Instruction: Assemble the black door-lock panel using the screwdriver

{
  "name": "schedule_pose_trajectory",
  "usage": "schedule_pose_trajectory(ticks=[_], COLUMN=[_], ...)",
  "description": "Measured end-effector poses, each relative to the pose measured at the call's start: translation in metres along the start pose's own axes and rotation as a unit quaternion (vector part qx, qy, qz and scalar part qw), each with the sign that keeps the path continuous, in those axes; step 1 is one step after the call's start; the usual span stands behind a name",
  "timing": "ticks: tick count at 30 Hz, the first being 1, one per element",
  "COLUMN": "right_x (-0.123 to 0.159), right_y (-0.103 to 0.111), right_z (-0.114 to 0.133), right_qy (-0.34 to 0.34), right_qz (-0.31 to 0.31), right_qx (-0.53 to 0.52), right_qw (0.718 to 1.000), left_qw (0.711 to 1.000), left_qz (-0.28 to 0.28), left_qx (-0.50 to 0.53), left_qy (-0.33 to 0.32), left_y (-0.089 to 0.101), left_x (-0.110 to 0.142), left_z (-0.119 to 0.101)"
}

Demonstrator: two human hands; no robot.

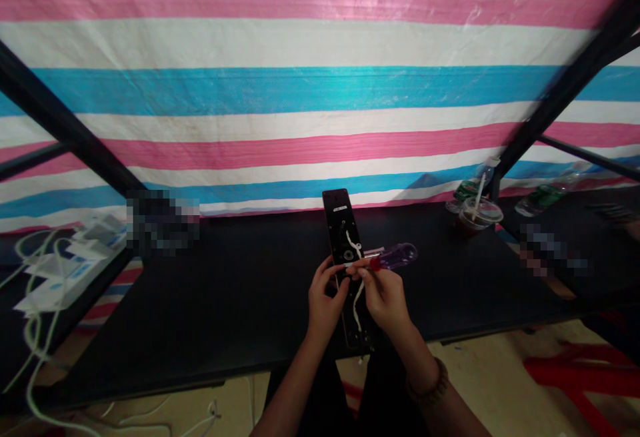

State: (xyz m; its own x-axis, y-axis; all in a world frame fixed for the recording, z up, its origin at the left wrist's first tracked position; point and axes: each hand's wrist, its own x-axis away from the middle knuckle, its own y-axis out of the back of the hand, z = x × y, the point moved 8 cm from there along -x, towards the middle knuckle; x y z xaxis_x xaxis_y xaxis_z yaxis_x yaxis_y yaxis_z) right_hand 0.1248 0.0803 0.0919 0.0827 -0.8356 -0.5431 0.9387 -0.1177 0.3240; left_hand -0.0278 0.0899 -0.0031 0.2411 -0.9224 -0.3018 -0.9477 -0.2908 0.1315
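Observation:
A long black panel (340,220), dotted with small holes and fittings, lies on the black table in front of me, with a white cable (357,310) running along it. My right hand (386,297) is closed on a screwdriver (397,257) with a clear purple handle and red collar; the handle points right. Over the panel's middle, my left hand (325,297) has its thumb and index finger curled in, close to the right fingertips. Whatever small thing lies between the left fingers is too small to make out. The screwdriver's tip is hidden by fingers.
White power strips (75,270) with plugs and tangled cords sit at the left. A plastic cup (477,214) with a straw and a bottle (467,187) stand at the back right; another bottle (543,197) is farther right. A striped sheet (300,90) hangs behind the table.

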Motion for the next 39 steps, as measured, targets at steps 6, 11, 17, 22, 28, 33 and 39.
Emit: schedule_pose_trajectory(ticks=[6, 11, 17, 22, 28, 33, 39], right_x=[-0.014, -0.027, -0.026, -0.019, -0.012, -0.009, -0.009], right_y=[-0.013, -0.022, -0.014, -0.008, -0.006, -0.005, -0.007], right_z=[0.022, 0.029, 0.021, 0.013, 0.006, 0.001, 0.001], right_qy=[0.044, 0.047, 0.039, 0.028, 0.005, -0.014, 0.001], right_qz=[0.115, 0.158, 0.071, 0.064, 0.057, 0.044, 0.067], right_qx=[0.035, 0.03, -0.02, -0.016, -0.034, -0.067, -0.026], right_qw=[0.992, 0.986, 0.996, 0.997, 0.998, 0.997, 0.997], left_qw=[1.0, 1.0, 1.0, 1.0, 1.0, 1.0, 1.0], left_qz=[-0.002, 0.007, -0.001, 0.005, 0.015, 0.014, 0.009], left_qx=[0.012, 0.029, 0.018, 0.013, 0.016, 0.008, 0.016], left_qy=[-0.002, -0.008, -0.002, -0.003, 0.002, 0.004, 0.004], left_y=[0.0, -0.003, 0.0, 0.0, -0.001, -0.001, -0.001], left_x=[0.001, 0.001, 0.0, -0.001, 0.0, -0.001, -0.001], left_z=[-0.001, 0.0, -0.002, -0.004, -0.003, -0.002, -0.002])
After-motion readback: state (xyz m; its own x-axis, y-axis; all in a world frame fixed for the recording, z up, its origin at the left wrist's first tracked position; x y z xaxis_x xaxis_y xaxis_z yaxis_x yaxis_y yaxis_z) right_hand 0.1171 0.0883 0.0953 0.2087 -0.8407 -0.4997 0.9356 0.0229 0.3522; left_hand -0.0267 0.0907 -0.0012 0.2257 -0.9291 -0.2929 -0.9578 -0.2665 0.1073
